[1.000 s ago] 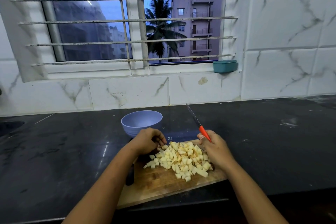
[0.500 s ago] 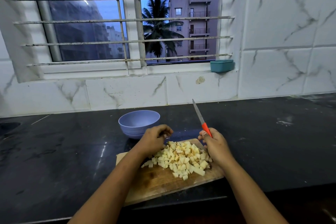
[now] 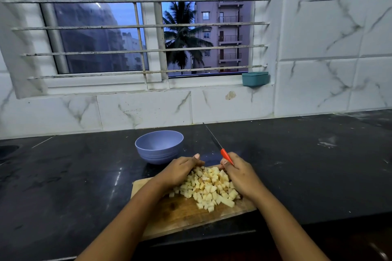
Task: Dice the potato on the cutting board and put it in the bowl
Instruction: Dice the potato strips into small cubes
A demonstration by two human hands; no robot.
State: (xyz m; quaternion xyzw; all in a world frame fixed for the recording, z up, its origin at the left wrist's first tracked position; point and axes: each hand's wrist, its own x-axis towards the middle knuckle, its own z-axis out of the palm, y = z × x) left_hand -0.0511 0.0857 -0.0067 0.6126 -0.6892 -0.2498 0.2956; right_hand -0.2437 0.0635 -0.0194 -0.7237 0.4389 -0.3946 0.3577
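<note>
A heap of diced potato (image 3: 209,188) lies on the wooden cutting board (image 3: 180,216) at the counter's front edge. My left hand (image 3: 180,170) cups the heap's left side, fingers curved against the pieces. My right hand (image 3: 240,176) presses against the heap's right side while gripping a knife (image 3: 218,146) with an orange handle, blade pointing up and away toward the wall. A lilac bowl (image 3: 159,146) stands just behind the board, to the left, and looks empty.
The board sits on a black stone counter (image 3: 307,165) that runs to a white marbled tile wall. A teal container (image 3: 255,78) rests on the window sill at the right. A sink edge (image 3: 7,150) shows at far left.
Both hands have closed in on the heap from either side, pushing the pieces together. The knife blade has swung between tilts while staying in my right hand.
</note>
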